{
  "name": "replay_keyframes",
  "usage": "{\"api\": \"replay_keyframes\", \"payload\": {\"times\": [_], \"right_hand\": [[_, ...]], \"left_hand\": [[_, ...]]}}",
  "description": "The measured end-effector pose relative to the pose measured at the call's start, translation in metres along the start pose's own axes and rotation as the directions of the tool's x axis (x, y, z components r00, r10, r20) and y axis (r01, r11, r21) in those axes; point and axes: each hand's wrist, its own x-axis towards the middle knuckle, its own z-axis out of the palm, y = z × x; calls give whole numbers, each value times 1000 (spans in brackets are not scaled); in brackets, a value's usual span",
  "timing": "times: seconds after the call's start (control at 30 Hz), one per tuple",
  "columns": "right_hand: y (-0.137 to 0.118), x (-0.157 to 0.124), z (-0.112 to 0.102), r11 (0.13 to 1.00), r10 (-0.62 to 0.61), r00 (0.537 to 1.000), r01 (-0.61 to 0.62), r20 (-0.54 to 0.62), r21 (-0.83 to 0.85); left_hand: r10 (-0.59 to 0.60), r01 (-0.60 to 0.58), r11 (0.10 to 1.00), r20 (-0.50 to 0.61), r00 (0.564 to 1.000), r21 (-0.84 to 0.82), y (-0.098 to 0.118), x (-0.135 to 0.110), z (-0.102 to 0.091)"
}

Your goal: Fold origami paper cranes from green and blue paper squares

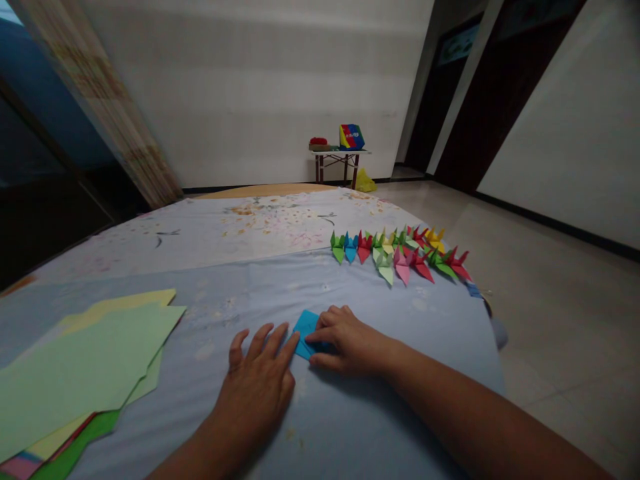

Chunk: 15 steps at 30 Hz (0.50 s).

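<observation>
A small folded piece of blue origami paper (306, 324) lies flat on the cloth-covered table, between my two hands. My left hand (260, 380) rests palm down with its fingers spread, the index fingertip touching the paper's left edge. From the right, my right hand (347, 343) bends over the paper, its index finger and thumb pressing on the right part and hiding some of it. Whether a fold is pinched under those fingers cannot be made out.
Rows of folded paper cranes (393, 257) in several colours stand at the table's right. A stack of coloured paper sheets (90, 360) lies at the left. Beyond the table (250, 270), a small stand (340, 153) against the wall carries a colourful bag (351, 137).
</observation>
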Motion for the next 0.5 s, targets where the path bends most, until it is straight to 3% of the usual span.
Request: {"api": "replay_keyframes", "payload": {"times": [0.37, 0.5], "right_hand": [[1, 0, 2, 1000, -8, 1000, 8, -12, -19], [1, -2, 2, 1000, 0, 1000, -1, -11, -30]], "left_hand": [[-10, 10, 1000, -55, 998, 7, -5, 10, 0], [35, -34, 999, -93, 995, 9, -7, 5, 2]]}}
